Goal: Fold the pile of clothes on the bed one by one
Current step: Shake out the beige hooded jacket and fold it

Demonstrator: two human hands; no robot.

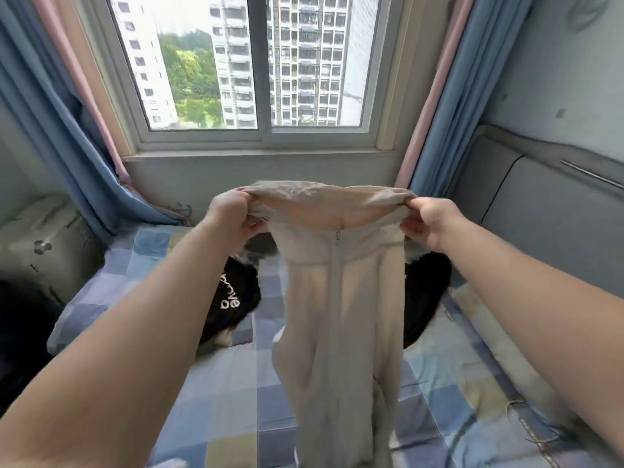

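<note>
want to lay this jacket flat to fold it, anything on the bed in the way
Yes. The left hand and right hand hold the jacket up over the bed; a black top lies just behind at left, more black cloth at right.

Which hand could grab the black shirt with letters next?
Probably the left hand: the black shirt lies on the bed just below it. The right hand is beyond the beige jacket. Both grip the jacket now.

left hand (233, 211): mid-frame left of centre, raised, fingers curled, pinching | right hand (430, 221): mid-frame right, raised, pinching | both forearms bare, outstretched
</note>
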